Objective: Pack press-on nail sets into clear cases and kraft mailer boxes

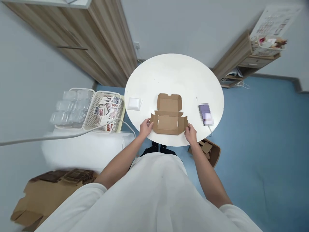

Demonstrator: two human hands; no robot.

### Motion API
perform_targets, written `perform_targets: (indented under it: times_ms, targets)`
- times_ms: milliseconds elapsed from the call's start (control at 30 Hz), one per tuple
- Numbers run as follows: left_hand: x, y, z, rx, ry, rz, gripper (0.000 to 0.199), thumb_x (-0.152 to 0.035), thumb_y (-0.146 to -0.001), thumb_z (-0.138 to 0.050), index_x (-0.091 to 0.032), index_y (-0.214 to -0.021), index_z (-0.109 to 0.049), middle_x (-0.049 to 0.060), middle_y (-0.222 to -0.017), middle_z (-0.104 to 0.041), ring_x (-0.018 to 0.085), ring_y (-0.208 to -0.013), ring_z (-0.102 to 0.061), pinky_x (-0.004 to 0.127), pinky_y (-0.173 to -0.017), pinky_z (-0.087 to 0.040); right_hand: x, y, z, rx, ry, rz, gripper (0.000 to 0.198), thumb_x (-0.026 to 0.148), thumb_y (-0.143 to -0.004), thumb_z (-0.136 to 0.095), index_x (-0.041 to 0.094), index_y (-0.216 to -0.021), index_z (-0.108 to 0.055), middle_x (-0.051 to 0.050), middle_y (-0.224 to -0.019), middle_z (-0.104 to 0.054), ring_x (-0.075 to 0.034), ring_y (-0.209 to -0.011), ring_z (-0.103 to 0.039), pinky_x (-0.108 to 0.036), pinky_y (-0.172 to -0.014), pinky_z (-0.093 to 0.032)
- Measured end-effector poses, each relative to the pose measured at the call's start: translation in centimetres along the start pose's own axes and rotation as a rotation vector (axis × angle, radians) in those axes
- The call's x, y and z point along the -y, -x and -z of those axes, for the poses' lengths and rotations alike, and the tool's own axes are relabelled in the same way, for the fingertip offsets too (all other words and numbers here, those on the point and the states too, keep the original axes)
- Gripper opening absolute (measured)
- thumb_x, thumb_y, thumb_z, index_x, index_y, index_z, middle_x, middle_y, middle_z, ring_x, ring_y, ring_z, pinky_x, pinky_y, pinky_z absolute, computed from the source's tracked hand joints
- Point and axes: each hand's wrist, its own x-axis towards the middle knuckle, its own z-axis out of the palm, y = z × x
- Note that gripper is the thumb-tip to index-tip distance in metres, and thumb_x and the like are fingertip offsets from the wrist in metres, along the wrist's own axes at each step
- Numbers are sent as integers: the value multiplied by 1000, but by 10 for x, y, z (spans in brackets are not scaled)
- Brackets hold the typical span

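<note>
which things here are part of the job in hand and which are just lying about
In use:
- open cardboard box
- left hand, at its left flap
- right hand, at its right flap

Seemingly just lying about:
- white packet
- blurred purple item
- brown cardboard, lower left

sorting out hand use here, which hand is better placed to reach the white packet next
Likely the left hand: it holds the left end of the cardboard box, nearer the white packet. The right hand holds the opposite end, farther away.
</note>
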Motion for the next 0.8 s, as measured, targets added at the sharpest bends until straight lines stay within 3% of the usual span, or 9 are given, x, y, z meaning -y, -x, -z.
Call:
perform_targets:
  times_ms: [67, 167, 267, 333, 433, 567, 667, 800]
  targets:
    - [4, -10, 0, 13, 2, 12, 39, -27, -77, -55, -14, -114, -53, 8, -96, -64, 16, -79, -63, 29, -76, -49, -3, -1, -1, -10, -58, -78, 51, 34, -84, -31, 14, -129, -40, -12, -103, -63, -15, -64, -58, -33, -71, -47]
    - [8, -17, 0, -11, -21, 1, 44, -27, -77, -56, -14, -118, -48, 11, -105, -60, 19, -89, -62, 33, -82, -48, -9, 2, -3, -67, -80, -138, 58, 35, -82, -37, 17, -136, -28, -14, -124, -52, -18, -81, -60, -34, -77, -47]
    - [8, -13, 2, -82, -109, -105, 50, -29, -78, -55, -15, -124, -42, 15, -121, -49, 23, -111, -51, 38, -93, -42, -13, 11, -3, -150, -21, -142, 65, 38, -80, -42, 20, -139, -22, -12, -131, -44, -22, -98, -56, -37, -85, -45]
    - [5, -6, 3, -92, -206, -207, 55, -32, -78, -55, -15, -127, -38, 15, -127, -43, 26, -121, -40, 41, -99, -36, -13, 19, -2, -191, 23, -148, 68, 40, -79, -43, 20, -140, -20, -13, -132, -41, -23, -98, -55, -39, -87, -44]
    - [-3, 9, 3, -17, -361, -361, 62, -39, -75, -57, -17, -129, -37, 15, -133, -39, 29, -128, -29, 45, -102, -28, -8, 25, 3, -221, 45, -156, 69, 40, -79, -43, 18, -140, -19, -16, -132, -39, -22, -84, -58, -41, -85, -44]
    - [-12, 28, -7, 183, -542, -562, 59, -43, -73, -59, -21, -125, -44, 12, -134, -40, 31, -130, -25, 50, -105, -16, 3, 16, 10, -251, 29, -126, 68, 40, -79, -43, 16, -139, -21, -17, -130, -40, -18, -74, -57, -39, -82, -45]
    - [-15, 36, -18, 287, -633, -614, 51, -36, -74, -59, -23, -121, -47, 11, -130, -45, 30, -128, -29, 54, -105, -11, 12, -1, 14, -236, 39, -74, 65, 41, -79, -43, 16, -136, -26, -15, -127, -43, -19, -79, -55, -38, -82, -45]
    - [-19, 30, -29, 335, -712, -597, 42, -26, -74, -59, -23, -115, -50, 10, -119, -53, 28, -122, -37, 56, -103, -9, 23, -35, 17, -145, 78, -10, 60, 45, -77, -46, 15, -129, -40, -15, -121, -50, -23, -98, -52, -40, -87, -42]
